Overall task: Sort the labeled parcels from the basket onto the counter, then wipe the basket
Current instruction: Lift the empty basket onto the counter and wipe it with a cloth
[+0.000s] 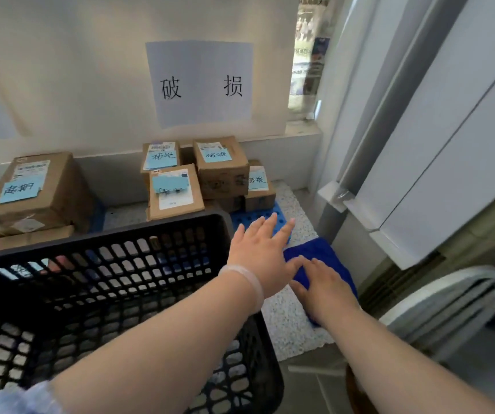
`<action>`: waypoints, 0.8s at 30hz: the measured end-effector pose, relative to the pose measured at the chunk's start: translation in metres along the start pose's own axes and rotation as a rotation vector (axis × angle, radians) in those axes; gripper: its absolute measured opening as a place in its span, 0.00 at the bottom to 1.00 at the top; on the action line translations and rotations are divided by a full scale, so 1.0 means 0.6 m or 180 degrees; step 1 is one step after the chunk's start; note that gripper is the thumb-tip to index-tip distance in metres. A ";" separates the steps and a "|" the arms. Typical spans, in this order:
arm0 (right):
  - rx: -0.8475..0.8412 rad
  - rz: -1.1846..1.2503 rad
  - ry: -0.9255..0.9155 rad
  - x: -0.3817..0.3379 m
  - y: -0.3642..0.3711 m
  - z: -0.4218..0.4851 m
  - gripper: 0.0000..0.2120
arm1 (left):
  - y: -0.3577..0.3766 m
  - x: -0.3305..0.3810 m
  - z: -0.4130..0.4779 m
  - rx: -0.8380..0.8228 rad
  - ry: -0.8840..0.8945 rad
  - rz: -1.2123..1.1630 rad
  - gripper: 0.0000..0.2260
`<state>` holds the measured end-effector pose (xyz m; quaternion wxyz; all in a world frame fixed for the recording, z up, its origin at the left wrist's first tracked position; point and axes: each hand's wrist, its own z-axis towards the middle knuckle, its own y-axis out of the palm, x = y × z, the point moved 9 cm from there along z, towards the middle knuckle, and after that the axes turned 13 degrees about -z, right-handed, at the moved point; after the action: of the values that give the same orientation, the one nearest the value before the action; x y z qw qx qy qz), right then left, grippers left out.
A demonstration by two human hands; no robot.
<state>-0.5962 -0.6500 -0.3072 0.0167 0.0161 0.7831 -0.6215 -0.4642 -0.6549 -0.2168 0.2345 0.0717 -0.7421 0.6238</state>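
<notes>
The black basket stands nearest on the speckled counter. The left hand reaches past its corner with fingers spread and holding nothing. The right hand lies just beside it (fingers flat) on a blue cloth. Labeled parcels are stacked against the wall, below a paper sign.

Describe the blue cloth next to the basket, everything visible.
The blue cloth is deep blue and looks soft and textured, like a towel. It lies flat, possibly folded, on the speckled counter, just right of the black basket and in front of a blue perforated mat. The right hand lies on it with fingers spread, covering its near part. The left hand is open at its left edge; contact cannot be told.
</notes>
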 end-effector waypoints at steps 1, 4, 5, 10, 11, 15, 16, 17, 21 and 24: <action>-0.0026 -0.0031 0.0069 0.013 0.001 -0.002 0.32 | 0.013 0.008 0.005 -0.0076 0.0015 0.0031 0.32; -0.0081 -0.0160 0.0182 0.044 0.003 -0.010 0.34 | 0.053 0.022 0.022 -0.0353 0.0016 0.0086 0.33; -0.0096 -0.0193 0.0208 0.055 0.003 -0.012 0.34 | 0.063 0.025 0.030 -0.0438 0.0002 0.0091 0.33; -0.0170 -0.0268 0.0432 0.124 0.007 -0.004 0.35 | 0.106 0.048 0.066 -0.0740 -0.0165 0.0063 0.33; -0.0228 -0.0265 0.0425 0.134 0.011 0.001 0.35 | 0.120 0.056 0.072 -0.0833 -0.0209 0.0050 0.33; -0.0430 -0.0112 0.0355 0.161 0.031 0.049 0.35 | 0.178 0.054 0.112 -0.1083 -0.0706 -0.0064 0.34; -0.0510 -0.0053 0.0322 0.164 0.040 0.066 0.35 | 0.195 0.043 0.122 -0.1138 -0.0944 -0.0191 0.33; -0.0600 -0.0028 0.0293 0.167 0.051 0.082 0.36 | 0.214 0.033 0.129 -0.1186 -0.1178 -0.0332 0.33; -0.0945 -0.0027 0.0237 0.182 0.099 0.155 0.37 | 0.287 0.016 0.158 -0.1065 -0.1676 -0.0970 0.33; -0.1000 0.0137 0.0343 0.198 0.127 0.208 0.36 | 0.325 -0.004 0.178 -0.0590 -0.1937 -0.1569 0.32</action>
<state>-0.7108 -0.7540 -0.4152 -0.0097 0.0633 0.8698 -0.4892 -0.5675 -0.7169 -0.4037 0.1521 0.4075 -0.7913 0.4297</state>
